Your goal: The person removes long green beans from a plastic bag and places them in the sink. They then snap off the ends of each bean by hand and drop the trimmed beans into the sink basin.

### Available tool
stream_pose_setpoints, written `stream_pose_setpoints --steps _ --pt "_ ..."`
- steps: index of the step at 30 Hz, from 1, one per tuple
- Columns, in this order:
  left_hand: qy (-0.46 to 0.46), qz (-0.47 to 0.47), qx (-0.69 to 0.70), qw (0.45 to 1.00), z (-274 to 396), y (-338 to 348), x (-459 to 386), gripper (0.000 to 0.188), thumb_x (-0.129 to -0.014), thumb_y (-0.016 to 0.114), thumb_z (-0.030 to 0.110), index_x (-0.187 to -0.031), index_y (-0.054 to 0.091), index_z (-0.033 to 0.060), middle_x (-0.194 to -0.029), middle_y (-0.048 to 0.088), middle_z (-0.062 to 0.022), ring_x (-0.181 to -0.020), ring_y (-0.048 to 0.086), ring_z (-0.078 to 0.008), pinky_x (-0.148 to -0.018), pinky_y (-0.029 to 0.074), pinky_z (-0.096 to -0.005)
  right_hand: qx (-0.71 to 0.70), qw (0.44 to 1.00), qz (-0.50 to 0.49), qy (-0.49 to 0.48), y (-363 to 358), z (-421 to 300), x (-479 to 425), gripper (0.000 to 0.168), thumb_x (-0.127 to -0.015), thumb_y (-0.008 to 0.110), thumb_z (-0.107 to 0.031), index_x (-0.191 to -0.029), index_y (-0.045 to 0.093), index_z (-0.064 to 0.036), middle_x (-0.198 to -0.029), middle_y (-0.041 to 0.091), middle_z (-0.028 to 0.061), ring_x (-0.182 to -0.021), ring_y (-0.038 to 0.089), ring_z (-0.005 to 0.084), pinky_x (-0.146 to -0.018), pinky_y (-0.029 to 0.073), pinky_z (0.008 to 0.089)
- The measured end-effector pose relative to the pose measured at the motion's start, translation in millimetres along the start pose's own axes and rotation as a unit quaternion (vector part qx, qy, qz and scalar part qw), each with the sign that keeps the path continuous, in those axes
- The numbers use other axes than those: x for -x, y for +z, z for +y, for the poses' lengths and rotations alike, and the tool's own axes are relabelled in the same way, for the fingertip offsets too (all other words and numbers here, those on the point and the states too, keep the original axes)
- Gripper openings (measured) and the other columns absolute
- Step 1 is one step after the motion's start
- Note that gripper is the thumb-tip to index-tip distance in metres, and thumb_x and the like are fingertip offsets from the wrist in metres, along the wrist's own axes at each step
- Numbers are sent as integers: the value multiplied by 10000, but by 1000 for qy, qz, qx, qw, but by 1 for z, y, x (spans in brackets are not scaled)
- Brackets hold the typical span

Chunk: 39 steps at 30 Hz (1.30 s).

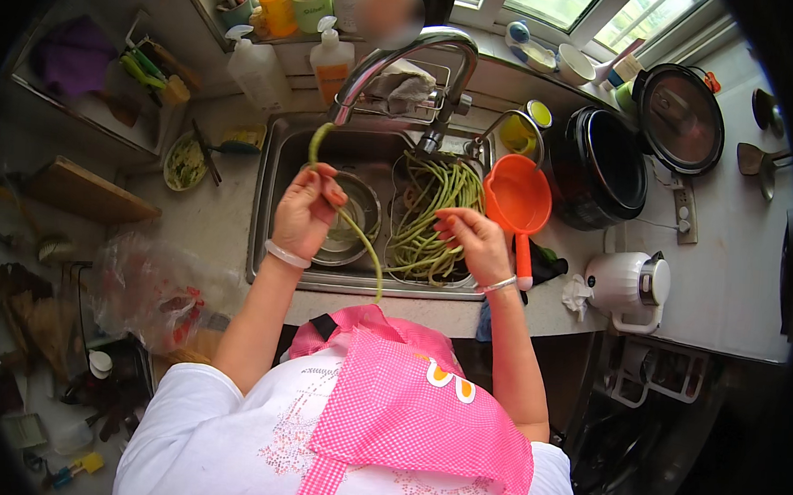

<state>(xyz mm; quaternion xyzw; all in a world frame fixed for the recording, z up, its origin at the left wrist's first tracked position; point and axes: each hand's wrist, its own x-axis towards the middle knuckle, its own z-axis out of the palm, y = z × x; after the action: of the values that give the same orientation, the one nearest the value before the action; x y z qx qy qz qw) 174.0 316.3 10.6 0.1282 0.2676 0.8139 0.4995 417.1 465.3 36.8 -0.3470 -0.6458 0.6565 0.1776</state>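
My left hand (307,206) grips one long green yardlong bean (363,238) above the left part of the steel sink (288,283). One end of that bean rises past my fingers towards the tap; the other hangs over the sink's front rim. Beneath this hand, a round metal basin (362,195) sits in the sink and seems to hold water. To the right, a heap of yardlong beans (431,222) fills a wire-rimmed drainer. Over its right side is my right hand (479,244), fingers loosely curled and slightly apart, with no bean plainly held.
The chrome tap (417,40) arches over the sink. An orange dipper (519,193) stands at its right, beside a black pot (599,171) and a white electric kettle (626,286). Pump bottles (258,72) line the back. At left are a bowl (184,164) with chopsticks and a plastic bag (152,288).
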Motion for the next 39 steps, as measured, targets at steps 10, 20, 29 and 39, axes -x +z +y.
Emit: stream_pose_setpoints --steps 10,20,29,39 --pt "81 169 67 980 11 -36 13 196 -975 520 195 -1071 581 35 -751 517 -26 -701 476 -137 -719 439 -301 -81 972 -216 41 49 19 25 488 -872 534 55 -1340 503 -81 -1079 617 77 -890 636 116 -787 521 235" --pt "89 247 63 963 13 -36 18 185 -981 515 191 -1076 579 46 -764 529 -29 -711 479 -141 -707 439 -299 -24 988 -152 -32 53 24 23 211 -843 641 21 -1054 647 16 -969 609 43 -897 664 114 -766 531 213" --pt "85 267 65 958 14 -27 19 180 -984 512 185 -1075 573 42 -787 531 -35 -719 474 -141 -708 442 -299 115 972 -119 -166 49 16 21 137 -848 649 -13 -985 646 0 -893 629 65 -793 664 148 -675 518 249" --pt "104 251 40 962 15 -21 21 166 -993 496 162 -1067 571 34 -784 531 -36 -702 472 -135 -696 431 -294 153 986 67 28 41 66 0 92 -888 558 -67 -907 640 -29 -729 645 80 -643 644 152 -570 506 298"
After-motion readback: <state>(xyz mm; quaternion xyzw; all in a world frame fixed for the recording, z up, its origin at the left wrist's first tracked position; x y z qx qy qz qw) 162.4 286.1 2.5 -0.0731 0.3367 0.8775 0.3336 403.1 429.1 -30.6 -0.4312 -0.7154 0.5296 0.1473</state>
